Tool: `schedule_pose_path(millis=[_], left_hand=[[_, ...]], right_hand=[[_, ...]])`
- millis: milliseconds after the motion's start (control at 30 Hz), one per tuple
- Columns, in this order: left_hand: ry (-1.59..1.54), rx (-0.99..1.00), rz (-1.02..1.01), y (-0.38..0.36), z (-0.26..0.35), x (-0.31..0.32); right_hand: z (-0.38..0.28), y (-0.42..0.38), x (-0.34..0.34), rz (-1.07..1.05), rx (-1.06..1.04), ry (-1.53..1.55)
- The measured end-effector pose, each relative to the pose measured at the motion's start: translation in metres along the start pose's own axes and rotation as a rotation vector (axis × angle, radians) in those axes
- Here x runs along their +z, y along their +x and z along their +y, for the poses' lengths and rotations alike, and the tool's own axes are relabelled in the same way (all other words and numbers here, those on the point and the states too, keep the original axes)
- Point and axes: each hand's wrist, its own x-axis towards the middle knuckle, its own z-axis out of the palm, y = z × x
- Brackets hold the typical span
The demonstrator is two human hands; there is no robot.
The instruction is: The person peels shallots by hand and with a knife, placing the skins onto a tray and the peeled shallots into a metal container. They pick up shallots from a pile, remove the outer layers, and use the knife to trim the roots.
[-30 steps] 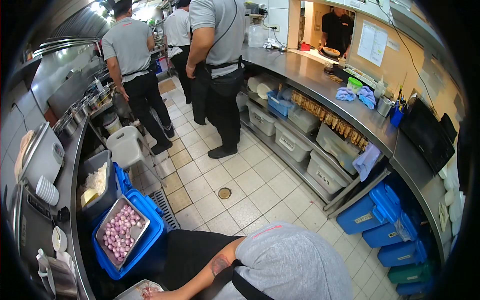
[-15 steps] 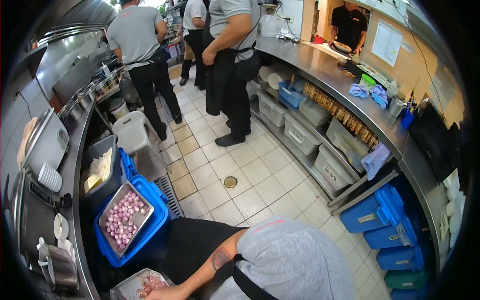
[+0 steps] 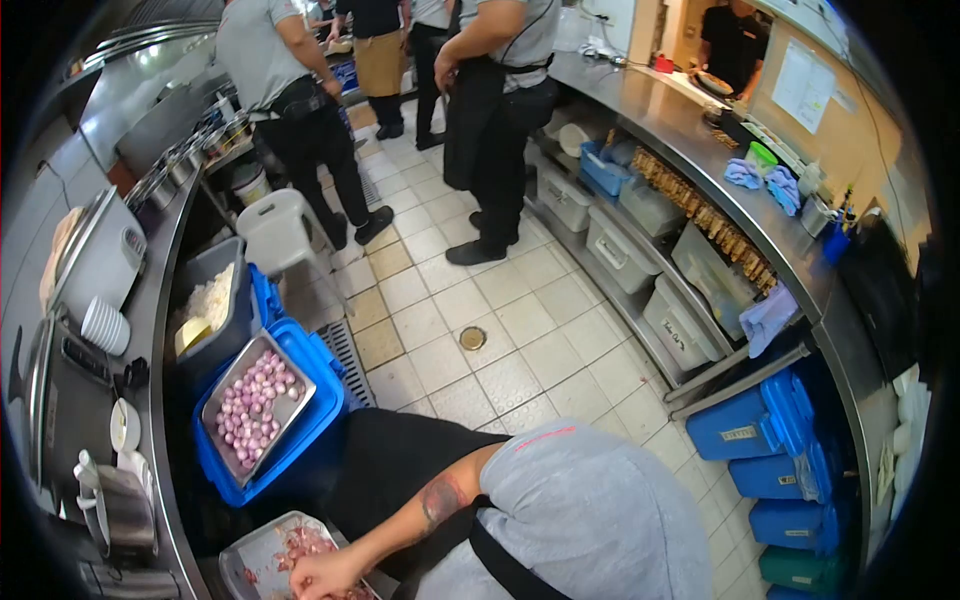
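My right hand (image 3: 328, 574) is at the bottom, over a shallow metal tray (image 3: 243, 551). Its fingers are curled in and pressed together; whatever they hold is too small or hidden to make out. Reddish peelings, apparently shallot or onion skins (image 3: 300, 545), lie in that tray beside the hand. Above it a second metal tray (image 3: 299, 402) holds many peeled purple shallots (image 3: 255, 405) and rests on a blue lidded bin (image 3: 328, 375). My left hand is outside the picture. Grey shirt and black apron fill the lower middle.
A grey tub (image 3: 225, 262) with pale chopped food and a yellow block stands behind the shallots, near a white plastic stool (image 3: 275, 232). A steel counter (image 3: 165, 330) runs along the left. Several co-workers stand at the back. Blue bins (image 3: 735, 425) and shelves line the right.
My right hand has come further into view, curled over the peelings tray. The whole view has shifted a little. A co-worker at back left has shifted their feet, and another person shows behind.
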Motion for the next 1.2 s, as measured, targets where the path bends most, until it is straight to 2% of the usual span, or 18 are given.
schedule_pose_path(millis=[33,100,167,233,300,333,400,567,700,900,1067,1167,1200], left_hand=[[-0.156,-0.032,-0.028,0.001,-0.004,-0.004],[-0.48,-0.128,-0.09,0.004,-0.013,-0.012],[-0.564,-0.121,-0.102,0.007,-0.02,-0.017],[-0.445,0.009,-0.077,0.017,-0.03,-0.017],[-0.332,0.081,-0.059,0.022,-0.043,-0.027],[-0.354,0.104,-0.053,0.022,-0.045,-0.028],[-0.309,0.054,-0.127,0.022,-0.036,-0.037],[-0.532,0.023,-0.135,0.026,-0.027,-0.056],[-0.566,0.108,-0.111,0.03,-0.022,-0.074],[-0.573,0.092,-0.1,0.018,-0.02,-0.096],[-0.588,0.061,-0.012,0.013,-0.027,-0.089],[-0.496,0.105,-0.002,0.013,-0.032,-0.083],[-0.428,0.14,0.01,0.015,-0.028,-0.078]], right_hand=[[-0.021,-0.005,-0.005,-0.096,0.203,0.062],[-0.053,-0.011,-0.008,-0.125,0.591,0.376],[-0.031,-0.012,-0.003,-0.07,0.621,0.445],[-0.042,-0.014,0.0,-0.062,0.615,0.398],[-0.038,-0.012,0.007,-0.045,0.469,0.216],[-0.04,-0.011,0.008,-0.056,0.478,0.235],[-0.047,-0.01,0.008,-0.069,0.538,0.304],[-0.048,-0.001,0.013,-0.095,0.677,0.469],[-0.045,0.011,0.032,-0.055,0.607,0.412],[-0.022,0.023,0.037,-0.022,0.479,0.124],[-0.052,0.02,0.04,-0.177,0.348,-0.065],[-0.065,0.011,0.037,-0.238,0.308,-0.1],[-0.055,0.009,0.039,-0.193,0.099,-0.101]])
